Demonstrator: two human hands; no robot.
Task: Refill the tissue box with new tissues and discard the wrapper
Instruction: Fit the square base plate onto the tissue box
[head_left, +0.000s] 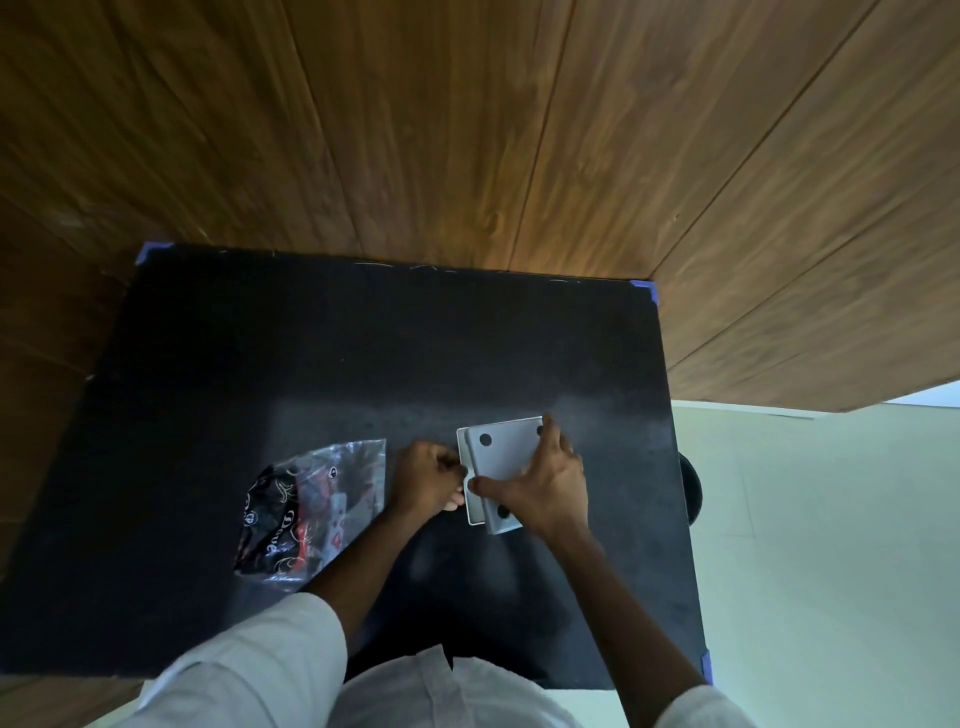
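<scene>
Tissue box (497, 457), upturned: right hand (545, 488) clamps it steady; left hand (426, 478) pinches its nine-o'clock edge, probably opening. Wrapper (311, 504) lies at nine o'clock.

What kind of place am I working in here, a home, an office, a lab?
Probably an indoor recording setup, not clearly a home: a black table with blue tape on its corners, set into a corner of wood-panelled wall, pale floor beside it.

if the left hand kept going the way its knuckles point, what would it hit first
The left hand points right, at the box edge it already seems to touch; the right hand lies beyond.
</scene>
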